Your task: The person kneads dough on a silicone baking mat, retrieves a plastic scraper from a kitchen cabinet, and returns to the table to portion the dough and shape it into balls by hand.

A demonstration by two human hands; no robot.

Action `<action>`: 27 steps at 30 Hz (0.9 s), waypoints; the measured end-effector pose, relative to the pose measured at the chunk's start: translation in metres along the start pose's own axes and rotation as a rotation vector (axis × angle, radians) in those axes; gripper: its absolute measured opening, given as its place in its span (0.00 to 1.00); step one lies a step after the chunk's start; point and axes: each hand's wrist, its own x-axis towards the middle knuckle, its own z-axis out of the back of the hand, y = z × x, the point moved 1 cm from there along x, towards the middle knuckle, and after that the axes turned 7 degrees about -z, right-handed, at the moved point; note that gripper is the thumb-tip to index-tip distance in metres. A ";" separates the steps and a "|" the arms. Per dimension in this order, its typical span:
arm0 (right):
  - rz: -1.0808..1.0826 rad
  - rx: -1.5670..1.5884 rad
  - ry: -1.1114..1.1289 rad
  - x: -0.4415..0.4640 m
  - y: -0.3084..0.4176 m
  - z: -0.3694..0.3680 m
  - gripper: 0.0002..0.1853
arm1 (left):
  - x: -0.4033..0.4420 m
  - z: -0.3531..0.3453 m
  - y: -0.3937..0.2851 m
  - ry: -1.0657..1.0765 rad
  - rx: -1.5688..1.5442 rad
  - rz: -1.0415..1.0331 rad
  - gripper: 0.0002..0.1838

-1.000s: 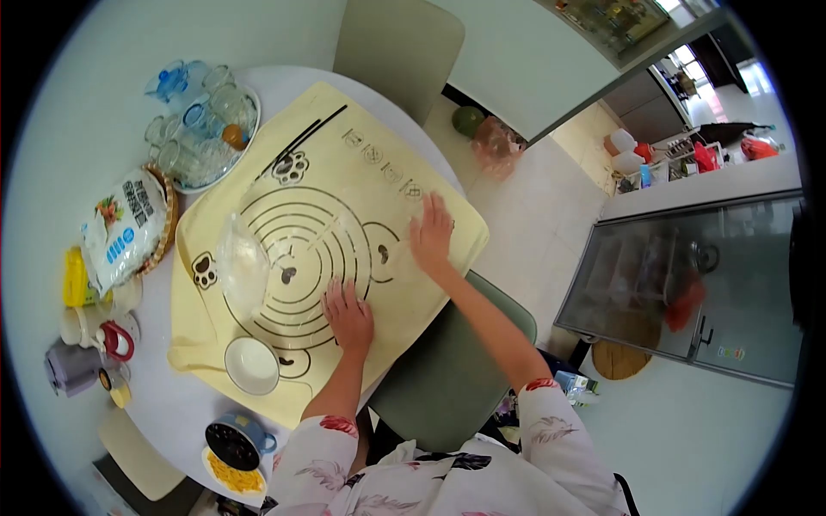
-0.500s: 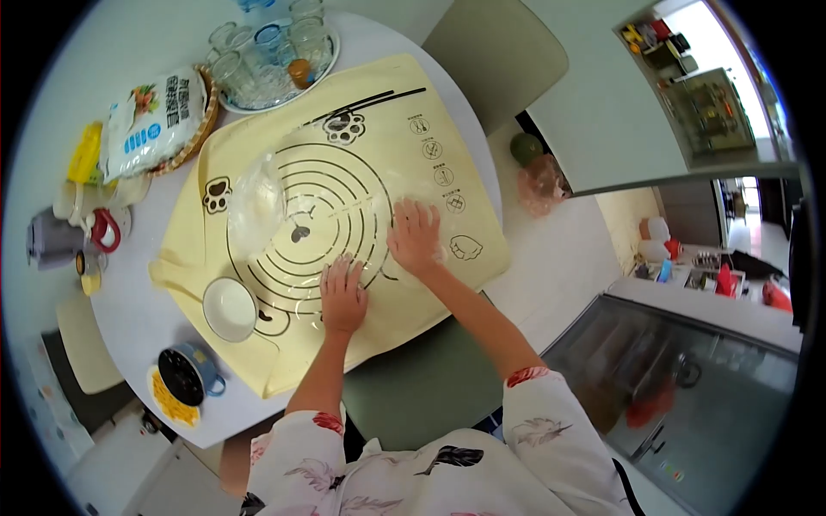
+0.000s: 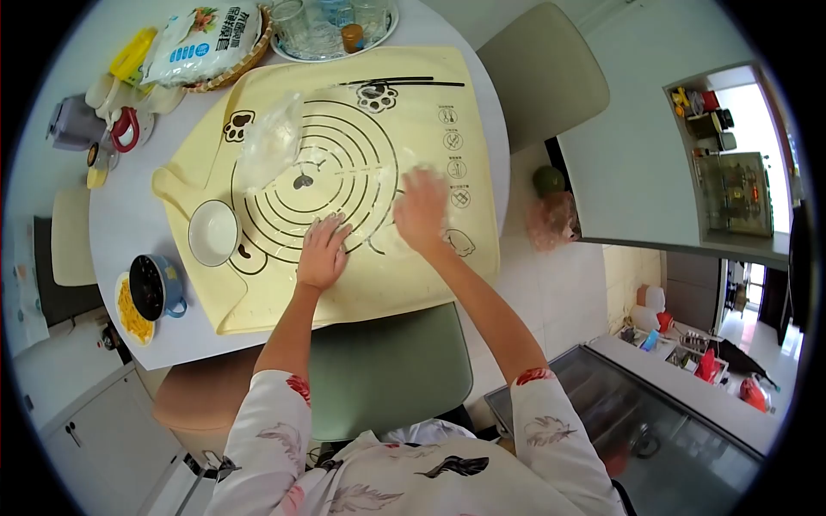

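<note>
A cream baking mat (image 3: 361, 301) with printed circles lies on the table. My left hand (image 3: 323, 252) rests on it at the lower edge of the circles, palm down with the fingers stretched out. Just right of the circles is my right hand (image 3: 422, 211), fingers extended and blurred by motion; I cannot tell whether it touches the mat. Neither hand holds anything that I can see. A clear plastic bag (image 3: 274, 142) with something pale in it covers the upper left of the circles. To its lower left stands a white bowl (image 3: 214, 233).
Black chopsticks (image 3: 404, 82) lie along the mat's far edge. Behind it are a tray of glasses (image 3: 331, 53) and a basket (image 3: 237, 69) with a white package. At the left, a blue pot (image 3: 157, 286) overlaps a plate of yellow food (image 3: 131, 314). A green chair (image 3: 387, 370) stands before me.
The camera view has shifted, so the table sits higher. My right hand has gone from sharp to blurred and lies slightly farther right of the circles. My left hand stays on the mat.
</note>
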 end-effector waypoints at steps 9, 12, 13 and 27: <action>0.258 0.027 0.143 0.016 0.021 -0.018 0.24 | 0.001 0.003 0.001 -0.002 -0.038 0.022 0.23; 0.210 0.215 0.089 0.022 0.026 -0.020 0.20 | 0.000 0.005 -0.001 -0.012 -0.070 0.021 0.23; 0.153 0.337 0.089 0.027 0.024 -0.020 0.18 | 0.001 0.005 0.000 -0.023 -0.067 0.017 0.23; -0.162 0.142 0.134 -0.065 -0.019 0.016 0.17 | -0.010 -0.016 -0.020 -0.070 0.507 -0.106 0.25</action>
